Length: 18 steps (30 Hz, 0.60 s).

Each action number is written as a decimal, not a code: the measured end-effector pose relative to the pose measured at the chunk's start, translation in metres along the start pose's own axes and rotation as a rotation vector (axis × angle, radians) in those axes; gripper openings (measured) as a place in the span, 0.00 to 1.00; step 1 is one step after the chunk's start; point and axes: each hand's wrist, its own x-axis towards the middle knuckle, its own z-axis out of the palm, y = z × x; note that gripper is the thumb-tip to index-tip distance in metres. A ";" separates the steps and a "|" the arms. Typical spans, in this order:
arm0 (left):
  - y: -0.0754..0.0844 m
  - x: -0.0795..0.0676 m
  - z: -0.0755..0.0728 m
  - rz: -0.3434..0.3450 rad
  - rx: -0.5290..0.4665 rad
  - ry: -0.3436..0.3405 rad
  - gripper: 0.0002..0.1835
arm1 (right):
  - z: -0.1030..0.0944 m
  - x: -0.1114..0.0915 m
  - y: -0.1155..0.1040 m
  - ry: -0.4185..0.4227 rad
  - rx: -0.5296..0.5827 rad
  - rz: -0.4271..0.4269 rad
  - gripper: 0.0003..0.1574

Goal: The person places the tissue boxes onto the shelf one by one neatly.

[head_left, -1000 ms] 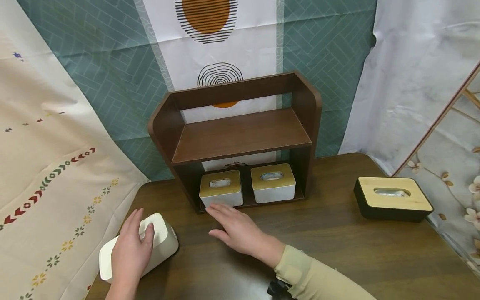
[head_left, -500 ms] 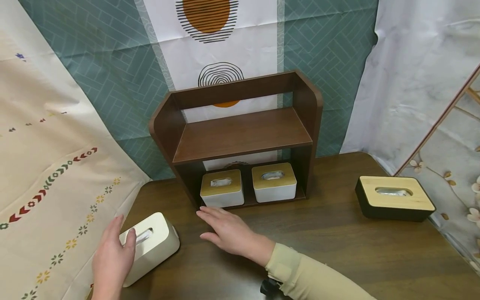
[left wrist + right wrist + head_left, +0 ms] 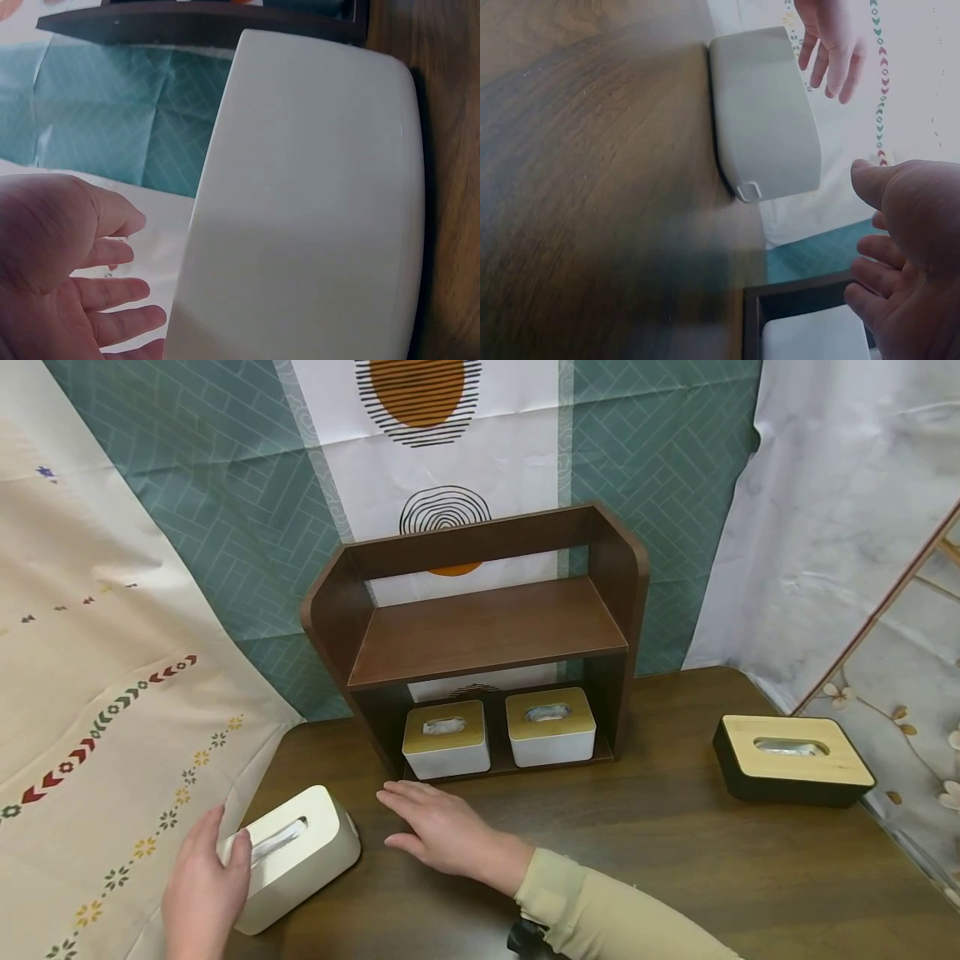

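One cream cloth [image 3: 97, 610] printed with red, green and yellow motifs, draped at far left. Next, bare left hand [image 3: 202, 889]: thumb and fingers apart, unclamped, at the near left end of a cream-white rounded rectangular tissue box [image 3: 307, 864]; contact impossible to tell. Box orientation: upright, set obliquely on a dark brown wood-grain worktop [image 3: 660, 852], pale tissue [image 3: 279, 842] visible in the top slot. Behind: green herringbone-patterned cloth [image 3: 240, 535] with a white central panel [image 3: 521, 460] bearing orange and black circular designs. At centre: two-tier dark brown wooden shelf [image 3: 487, 627]. In the lower compartment, side by side with a gap between: left white box with wood-toned lid [image 3: 450, 760], right white box with wood-toned lid [image 3: 555, 747], both upright. In front of the shelf: bare right hand [image 3: 442, 835], fingers extended, thumb apart from them, unclamped, to the right of the cream-white box and apart from it. On the right arm: beige fabric sleeve [image 3: 615, 902]. Toward the right of the worktop: black rectangular tissue box with light wooden lid [image 3: 795, 760], upright, well apart from the shelf. At far right: grey-white marbled cloth [image 3: 817, 485] with printed flowers.
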 end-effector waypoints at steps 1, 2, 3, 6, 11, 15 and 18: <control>-0.002 0.000 0.000 -0.005 -0.001 -0.001 0.31 | 0.001 0.001 -0.001 0.002 -0.006 -0.008 0.40; -0.004 0.000 0.000 -0.010 -0.001 -0.002 0.31 | 0.002 0.002 -0.001 0.004 -0.011 -0.016 0.40; -0.005 0.000 0.000 -0.016 -0.002 -0.004 0.31 | 0.003 0.003 -0.002 0.003 -0.014 -0.023 0.40; -0.011 0.000 -0.001 -0.024 -0.004 -0.004 0.31 | 0.006 0.006 -0.005 -0.009 -0.017 -0.033 0.40; -0.018 -0.003 0.000 -0.039 -0.005 -0.012 0.31 | 0.011 0.009 -0.009 -0.041 -0.001 -0.029 0.40; -0.021 -0.004 0.000 -0.060 0.000 -0.023 0.32 | 0.014 0.012 -0.012 -0.048 0.007 -0.030 0.40; -0.024 -0.004 0.000 -0.072 0.003 -0.037 0.32 | 0.017 0.015 -0.015 -0.046 0.003 -0.036 0.40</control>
